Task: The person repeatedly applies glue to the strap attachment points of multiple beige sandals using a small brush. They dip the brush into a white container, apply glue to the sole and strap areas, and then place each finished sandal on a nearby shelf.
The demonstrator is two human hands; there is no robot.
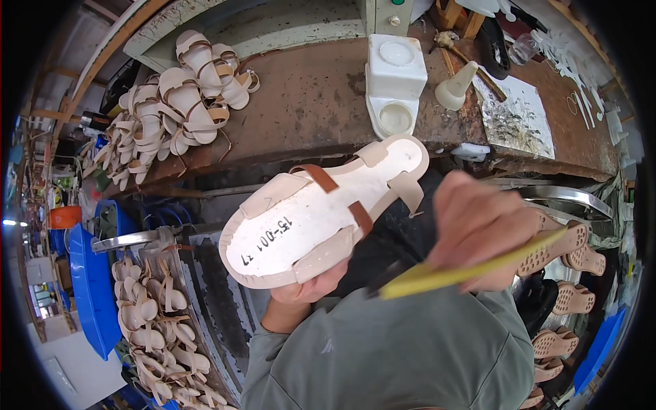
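My left hand (313, 285) grips an unfinished beige sandal upper (273, 236) from below, near its wide toe end. The white insole underside faces up, with dark marks printed on it. Beige and brown straps wrap over its edges, and one beige strap end sticks out near the heel. Over to the right, my right hand (478, 219) is closed round a long yellow-handled tool (447, 277), apart from the sandal. Motion smears the tool and its dark left end, so I cannot make out its exact kind.
On the bench stand a white plastic container (396, 68) with a round cup and a cone-shaped bottle (456, 85), near a stained white sheet (516, 116). Sandal uppers lie heaped on the bench (294, 89) and at lower left (157, 328). Beige soles (572, 298) line the right side.
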